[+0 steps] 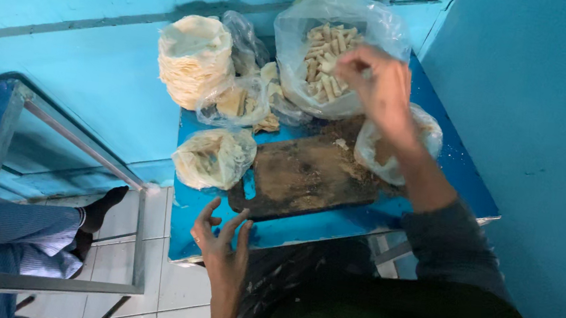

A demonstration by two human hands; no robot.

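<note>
— Where is the right hand (380, 85)?

— Up over the mouth of the clear plastic bag of rolled pastries (330, 58), which sits at the far side of the dark wooden board (306, 176), against the blue wall. The fingers are pinched together at the bag's opening; they seem to be closed on one small pale roll, though the motion blur makes that hard to confirm.

— And the left hand (222, 241)?

— Near the edge of the blue tabletop (274, 233), just in front of the board's near corner. Its grip is wide, fingers spread and slightly curled, holding nothing. I can't say whether the fingertips touch the tabletop or hover just above it.

— What lies on the board itself?

— Crumbs and brownish dust, mostly toward its far edge. Nothing whole.

— What else is around the board?

— To its left, touching its edge, a tied clear bag of pale wrappers (213, 158). Beyond that, at the far left, a tall stack of round thin wrappers (193, 60), with a loose bag of scraps (240, 101) beside it. To the board's right, partly under the right forearm, another small plastic bag (376, 148) with something brownish inside.

— Anyone else in view?

— Lower left, well apart from the board, another person's striped trouser leg (32, 237) and a dark sock (97, 216) on the white tiled floor (168, 295), beside a metal frame (72, 135).
</note>
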